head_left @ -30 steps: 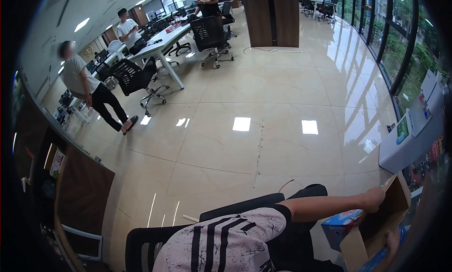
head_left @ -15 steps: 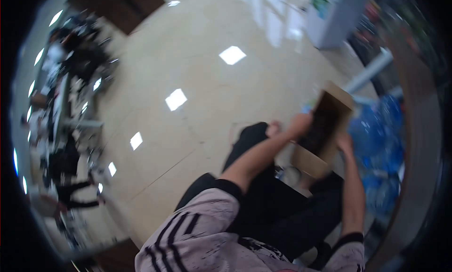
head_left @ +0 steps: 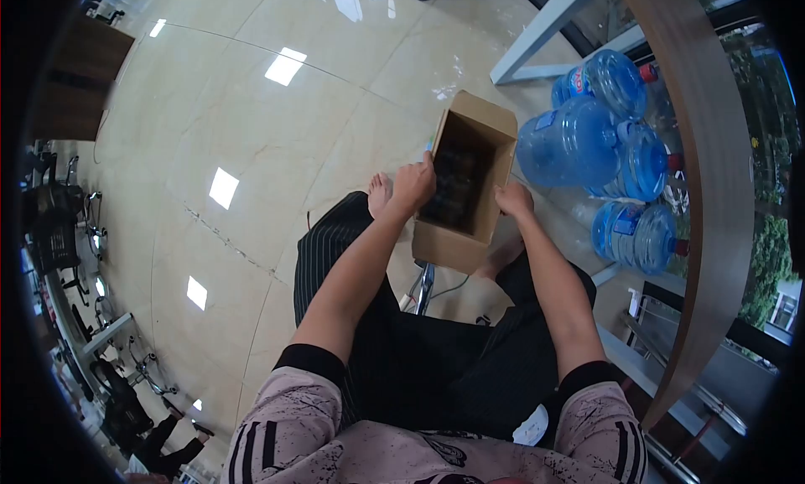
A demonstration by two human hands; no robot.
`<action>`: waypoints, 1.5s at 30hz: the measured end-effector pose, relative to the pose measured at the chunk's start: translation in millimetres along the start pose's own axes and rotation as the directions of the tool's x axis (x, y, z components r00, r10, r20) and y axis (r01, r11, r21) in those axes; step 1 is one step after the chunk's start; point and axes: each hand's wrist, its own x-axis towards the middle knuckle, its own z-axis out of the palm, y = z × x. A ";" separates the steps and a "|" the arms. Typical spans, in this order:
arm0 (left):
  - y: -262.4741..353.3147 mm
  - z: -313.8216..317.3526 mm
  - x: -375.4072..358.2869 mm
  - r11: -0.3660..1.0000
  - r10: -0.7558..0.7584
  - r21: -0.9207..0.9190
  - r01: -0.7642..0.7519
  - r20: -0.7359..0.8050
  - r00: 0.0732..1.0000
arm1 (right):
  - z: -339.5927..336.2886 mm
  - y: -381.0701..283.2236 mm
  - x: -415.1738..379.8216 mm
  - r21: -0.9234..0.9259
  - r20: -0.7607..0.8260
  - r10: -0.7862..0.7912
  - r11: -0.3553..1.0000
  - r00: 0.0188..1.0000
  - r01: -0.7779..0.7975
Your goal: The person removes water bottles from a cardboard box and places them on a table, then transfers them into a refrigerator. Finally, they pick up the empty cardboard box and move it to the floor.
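Observation:
Between my hands is a brown cardboard box (head_left: 453,245), its top flaps folded outward and its mouth facing up toward me. Dark contents sit deep inside it, too shadowed to make out. My left hand (head_left: 415,185) is closed on the box's left wall, thumb along the rim. On the opposite side, my right hand (head_left: 514,200) grips the right wall near its lower corner. The box is above the floor, in front of my knees.
Several large blue water bottles (head_left: 570,144) stand and lie to the right of the box, beside a wooden tabletop (head_left: 713,174) with a pale metal leg (head_left: 545,31). Tiled floor (head_left: 251,132) stretches left. Office chairs (head_left: 54,224) and a person's legs (head_left: 172,438) are at far left.
My view has swung toward the right, so the box now appears nearer the middle and sharper. Both hands still hold its sides.

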 end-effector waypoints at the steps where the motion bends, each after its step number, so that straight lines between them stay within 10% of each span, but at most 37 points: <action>1: -3.5 3.2 -0.1 1.000 -0.011 -0.014 0.010 -0.037 0.999 | -1.3 6.4 11.0 -0.008 0.053 -0.064 0.998 0.997 0.064; 3: -5.3 4.6 -9.8 0.991 -0.106 -0.075 0.111 0.061 0.992 | -21.0 3.1 19.1 0.028 0.008 -0.194 0.981 0.981 0.193; 5: -17.2 21.4 -32.5 0.998 -0.023 0.041 0.037 -0.307 0.951 | -41.2 -10.1 29.8 0.195 -0.194 -0.220 0.946 0.956 0.257; 9: -52.6 80.1 -61.1 0.981 -0.193 -0.120 0.153 -0.505 0.841 | -55.3 -33.1 71.9 0.611 -0.334 -0.016 0.758 0.943 0.229; 11: -36.8 57.4 -88.7 0.882 -0.363 -0.360 0.303 -0.111 0.925 | -60.8 -41.2 75.6 0.722 -0.255 -0.100 0.641 0.962 0.258; 13: -4.6 14.5 -113.4 0.515 -0.535 -0.456 0.725 0.490 0.688 | -45.7 -46.2 71.4 0.710 -0.424 -0.067 0.595 0.903 0.377; 15: -7.8 33.2 -127.5 0.438 -0.478 -0.608 0.662 0.466 0.744 | -38.5 -49.8 49.1 0.645 -0.709 0.065 0.462 0.702 0.609; 17: -5.5 39.3 -132.2 0.342 -0.417 -0.736 0.584 0.439 0.796 | -29.9 -39.6 20.2 0.688 -0.627 -0.104 0.392 0.772 0.611; 19: 1.3 34.5 -131.4 0.051 -0.387 -0.875 0.481 0.427 0.817 | -17.5 -26.4 10.7 0.259 -0.698 -0.433 0.590 0.570 0.765; 23: 21.4 25.4 -127.2 -0.138 -0.328 -0.975 0.171 0.208 0.921 | -1.9 -17.1 -16.7 -0.169 -0.550 -0.590 0.771 0.591 0.614; 25: 8.6 46.4 -119.6 0.029 -0.340 -0.980 0.197 0.176 0.924 | -0.6 -18.8 -21.6 -0.086 -0.466 -0.566 0.794 0.680 0.602; 27: -12.1 69.3 -112.0 0.523 -0.421 -0.833 0.182 -0.067 0.904 | 3.1 -21.4 -19.4 -0.079 -0.463 -0.531 0.823 0.710 0.563; 28: -7.9 63.2 -112.0 0.608 -0.587 -0.697 0.381 -0.071 0.807 | 2.2 -23.3 -19.8 -0.064 -0.447 -0.516 0.833 0.731 0.550; 33: -15.3 86.8 -92.8 0.313 -0.807 -0.720 0.619 0.141 0.573 | 5.9 -9.8 -16.4 0.063 -0.483 -0.543 0.761 0.687 0.646; 35: -17.9 93.2 -82.6 0.264 -0.645 -0.950 0.169 -0.043 0.763 | 3.1 -6.3 -34.0 0.274 -0.463 -0.492 0.712 0.738 0.647; 39: -31.1 99.7 -71.8 0.408 -0.527 -0.912 -0.046 -0.277 0.804 | 29.9 23.0 -48.5 0.380 -0.705 -0.201 0.703 0.680 0.601; 41: -19.8 85.1 -77.2 0.705 -0.418 -0.709 0.011 -0.403 0.814 | 47.0 38.3 -51.2 0.597 -0.493 0.196 0.785 0.848 0.166; 45: -1.0 77.0 -78.7 0.510 -0.549 -0.859 -0.040 -0.362 0.753 | 62.4 56.7 -62.7 0.687 -0.154 0.332 0.713 0.930 -0.141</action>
